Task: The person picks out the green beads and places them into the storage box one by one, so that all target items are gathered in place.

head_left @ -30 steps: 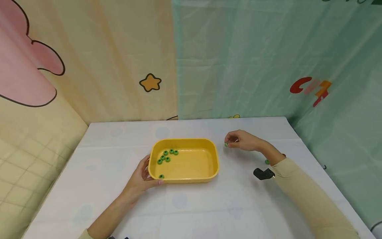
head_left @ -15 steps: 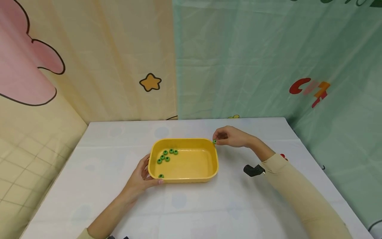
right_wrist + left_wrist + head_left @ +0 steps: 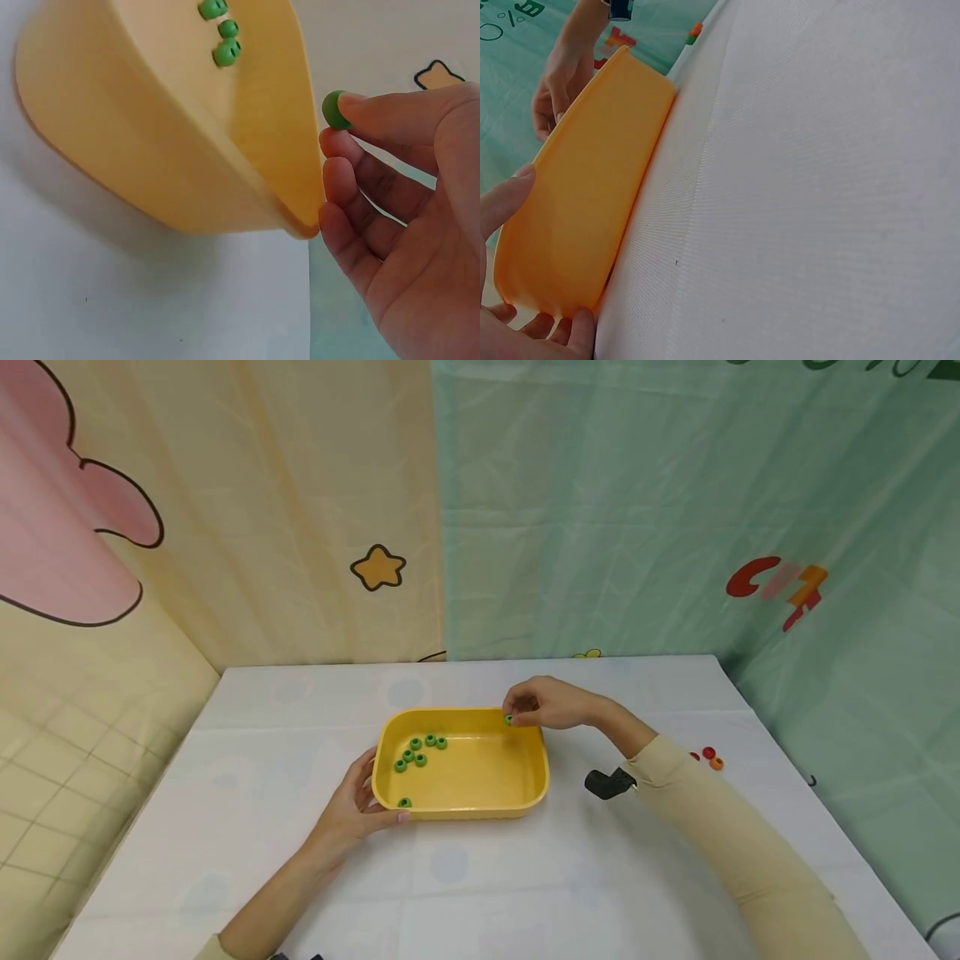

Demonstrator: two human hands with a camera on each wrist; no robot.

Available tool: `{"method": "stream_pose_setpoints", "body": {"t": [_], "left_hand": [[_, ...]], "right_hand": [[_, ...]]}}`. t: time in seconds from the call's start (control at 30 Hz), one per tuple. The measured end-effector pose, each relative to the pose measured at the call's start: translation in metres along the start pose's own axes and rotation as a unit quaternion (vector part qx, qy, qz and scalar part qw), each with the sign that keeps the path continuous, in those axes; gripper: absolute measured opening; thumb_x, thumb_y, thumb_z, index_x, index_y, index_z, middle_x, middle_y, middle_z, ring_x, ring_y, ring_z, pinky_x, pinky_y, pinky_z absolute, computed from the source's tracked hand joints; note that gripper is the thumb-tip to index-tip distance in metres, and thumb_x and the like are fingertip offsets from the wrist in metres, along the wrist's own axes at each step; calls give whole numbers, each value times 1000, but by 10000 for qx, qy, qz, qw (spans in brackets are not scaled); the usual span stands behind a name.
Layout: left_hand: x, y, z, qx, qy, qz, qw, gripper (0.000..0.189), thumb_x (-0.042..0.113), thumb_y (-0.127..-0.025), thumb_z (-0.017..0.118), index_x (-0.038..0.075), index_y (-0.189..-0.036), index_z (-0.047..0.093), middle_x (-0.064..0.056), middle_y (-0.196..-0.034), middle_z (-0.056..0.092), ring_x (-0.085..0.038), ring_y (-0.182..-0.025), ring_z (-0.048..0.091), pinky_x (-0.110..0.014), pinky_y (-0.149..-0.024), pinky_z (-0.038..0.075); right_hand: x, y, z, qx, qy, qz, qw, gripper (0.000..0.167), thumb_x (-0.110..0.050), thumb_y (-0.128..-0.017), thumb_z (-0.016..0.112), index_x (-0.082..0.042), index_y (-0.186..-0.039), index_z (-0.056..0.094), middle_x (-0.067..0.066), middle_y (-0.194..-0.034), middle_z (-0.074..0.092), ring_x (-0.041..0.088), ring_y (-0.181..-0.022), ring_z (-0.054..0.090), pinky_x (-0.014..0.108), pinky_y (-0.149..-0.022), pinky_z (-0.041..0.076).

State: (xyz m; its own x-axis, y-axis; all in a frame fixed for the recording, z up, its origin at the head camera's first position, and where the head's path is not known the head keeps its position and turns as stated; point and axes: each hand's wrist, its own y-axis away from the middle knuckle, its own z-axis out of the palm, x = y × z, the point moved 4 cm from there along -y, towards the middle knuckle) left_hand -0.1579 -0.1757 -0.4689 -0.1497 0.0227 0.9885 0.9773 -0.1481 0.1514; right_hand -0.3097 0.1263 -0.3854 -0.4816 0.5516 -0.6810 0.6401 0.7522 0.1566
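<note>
A yellow tray (image 3: 472,768) with rounded corners stands mid-table. Several green beads (image 3: 408,755) lie in its left part, and one more sits by the near left wall. My left hand (image 3: 360,802) grips the tray's left end, thumb along the near rim and fingers round the side; the left wrist view shows the thumb (image 3: 508,196) at the rim. Over the far right corner of the tray, my right hand (image 3: 551,703) pinches a green bead (image 3: 335,110) between thumb and index finger. In the right wrist view the other fingers are curled beside the tray's rim.
Red beads (image 3: 708,752) and an orange bead (image 3: 717,763) lie on the white-covered table right of the tray, partly hidden by the right sleeve (image 3: 720,827). A black wrist device (image 3: 609,783) hangs under the right forearm. Printed curtains (image 3: 600,527) close off the back and sides.
My right hand has moved left with its green bead, from beside the tray to over its far right corner. Red and orange beads have come into view behind the sleeve. The left hand keeps still.
</note>
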Motion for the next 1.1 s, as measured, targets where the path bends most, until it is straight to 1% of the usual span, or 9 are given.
{"method": "stream_pose_setpoints", "body": {"t": [0.2, 0.33, 0.53, 0.7, 0.8, 0.93, 1.1], "left_hand": [[-1, 0, 1, 2, 57, -24, 10000, 111, 2, -80, 89, 16, -164, 18, -10, -165, 24, -32, -149, 32, -32, -114, 41], [0, 0, 1, -22, 40, 5, 10000, 110, 2, -81, 89, 16, -164, 18, -11, -165, 24, -33, -149, 31, -33, -114, 41], [0, -1, 1, -35, 42, 13, 10000, 111, 2, -81, 89, 15, -164, 17, -11, -165, 24, -32, -150, 30, -34, -115, 40], [0, 0, 0, -54, 114, 10, 9999, 111, 3, -81, 88, 16, -165, 17, -10, -166, 23, -32, -150, 30, -34, -115, 40], [0, 0, 0, -87, 147, 31, 9998, 111, 2, -82, 88, 16, -165, 16, -10, -167, 22, -32, -151, 29, -34, -115, 39], [-1, 0, 0, -96, 140, 48, 9998, 111, 2, -81, 88, 16, -165, 16, -10, -167, 22, -33, -151, 29, -33, -114, 40], [-2, 0, 0, -92, 167, 39, 9998, 111, 1, -81, 88, 16, -165, 16, -10, -166, 23, -33, -150, 31, -30, -112, 43]], "right_hand": [[-15, -16, 6, -192, 133, -306, 9993, 9, -8, -101, 67, -6, -108, 71, -1, -98, 68, 20, -90, 58, 28, -86, 56], [-23, -28, 11, -210, 166, -403, 9988, 9, -9, -101, 68, -7, -109, 72, -2, -97, 68, 19, -89, 58, 27, -84, 55], [-33, -45, 22, -344, 272, -617, 9971, 9, -12, -101, 68, -9, -109, 72, -3, -97, 68, 17, -88, 58, 26, -82, 54], [-39, -58, 29, -318, 319, -800, 9958, 11, -13, -102, 68, -8, -110, 72, -4, -99, 69, 15, -91, 61, 26, -84, 55], [-41, -64, 33, -268, 276, -868, 9955, 15, -12, -102, 67, -4, -114, 72, -3, -102, 69, 15, -94, 62, 25, -87, 55], [-43, -68, 34, -210, 276, -823, 9960, 20, -12, -102, 67, -1, -118, 71, -2, -104, 69, 16, -97, 62, 24, -89, 55], [-42, -64, 31, -170, 279, -728, 9968, 20, -14, -102, 68, -2, -117, 72, -3, -104, 70, 15, -97, 62, 24, -91, 55]]}}
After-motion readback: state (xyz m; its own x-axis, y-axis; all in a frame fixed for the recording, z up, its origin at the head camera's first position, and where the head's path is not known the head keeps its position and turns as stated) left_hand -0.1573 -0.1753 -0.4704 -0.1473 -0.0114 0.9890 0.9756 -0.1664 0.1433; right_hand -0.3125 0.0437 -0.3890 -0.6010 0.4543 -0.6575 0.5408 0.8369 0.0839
